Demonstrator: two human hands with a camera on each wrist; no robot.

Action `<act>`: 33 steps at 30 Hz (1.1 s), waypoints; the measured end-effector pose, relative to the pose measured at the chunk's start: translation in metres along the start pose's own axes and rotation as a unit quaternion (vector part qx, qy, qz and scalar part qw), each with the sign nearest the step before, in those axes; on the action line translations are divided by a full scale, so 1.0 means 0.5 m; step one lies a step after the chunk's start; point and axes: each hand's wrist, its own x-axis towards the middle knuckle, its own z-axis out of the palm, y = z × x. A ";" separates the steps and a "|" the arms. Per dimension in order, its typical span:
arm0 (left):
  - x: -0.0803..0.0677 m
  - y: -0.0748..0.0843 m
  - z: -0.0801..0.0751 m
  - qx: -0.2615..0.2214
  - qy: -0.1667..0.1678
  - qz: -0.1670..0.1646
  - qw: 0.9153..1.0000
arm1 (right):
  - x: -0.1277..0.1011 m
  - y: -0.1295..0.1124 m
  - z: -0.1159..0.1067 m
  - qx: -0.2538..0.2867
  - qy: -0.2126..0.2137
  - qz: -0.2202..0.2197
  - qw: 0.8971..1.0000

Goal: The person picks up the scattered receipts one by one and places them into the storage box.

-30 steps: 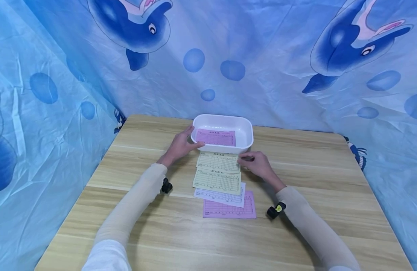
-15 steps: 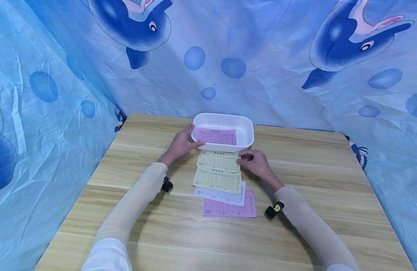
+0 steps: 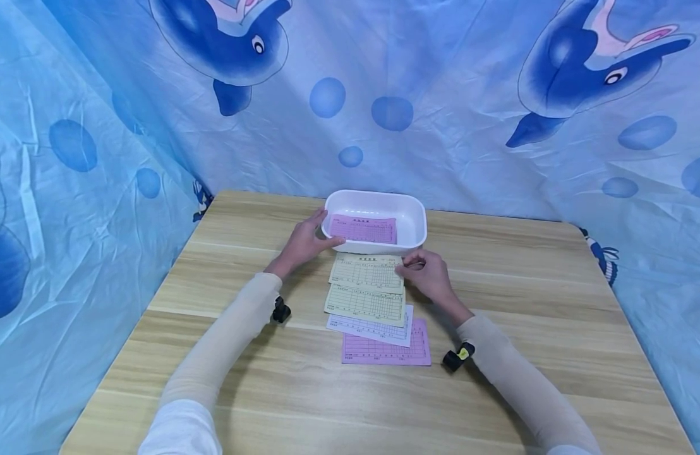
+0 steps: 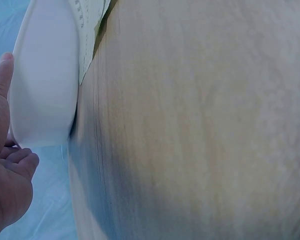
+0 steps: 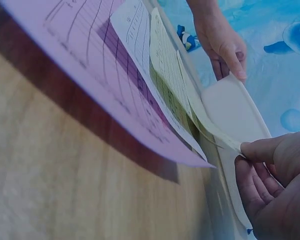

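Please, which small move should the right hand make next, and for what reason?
Probably lift the yellow slip nearest the tray into the white tray: the right hand pinches its edge, the left hand holds the tray, and a pink slip lies inside.

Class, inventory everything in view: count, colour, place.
Plastic tray: 1, white, far table edge
Printed form in tray: 1, pink, left side
Upper printed forms: 2, pale yellow, before tray
Middle printed form: 1, white, partly under yellow
Nearest printed form: 1, pink, partly under white
Wooden table: 1, light brown, underneath
Dolphin-print backdrop: 1, blue, around table
Wrist cameras: 2, black, both wrists
Sleeves: 2, beige, forearms
Left hand: 1, holding tray
Right hand: 1, pinching yellow form
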 end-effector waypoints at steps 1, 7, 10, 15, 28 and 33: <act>0.000 0.001 0.000 0.001 0.000 0.000 1.000 | -0.001 -0.001 0.000 0.005 0.000 -0.001 1.000; 0.002 0.004 -0.001 0.002 -0.001 0.000 1.000 | -0.003 -0.005 -0.004 0.038 -0.003 -0.001 0.999; 0.003 0.006 -0.002 -0.001 -0.002 -0.003 1.000 | -0.005 -0.007 -0.009 0.035 -0.007 0.004 0.999; 0.004 0.005 -0.004 -0.001 -0.010 -0.011 1.000 | -0.004 -0.013 -0.022 0.028 -0.012 0.012 0.999; 0.004 0.003 -0.004 0.007 -0.007 -0.007 1.000 | -0.006 -0.030 -0.048 0.063 -0.031 0.031 0.997; 0.005 0.005 -0.004 0.011 -0.005 -0.001 1.000 | -0.009 -0.043 -0.059 0.069 -0.031 0.027 0.997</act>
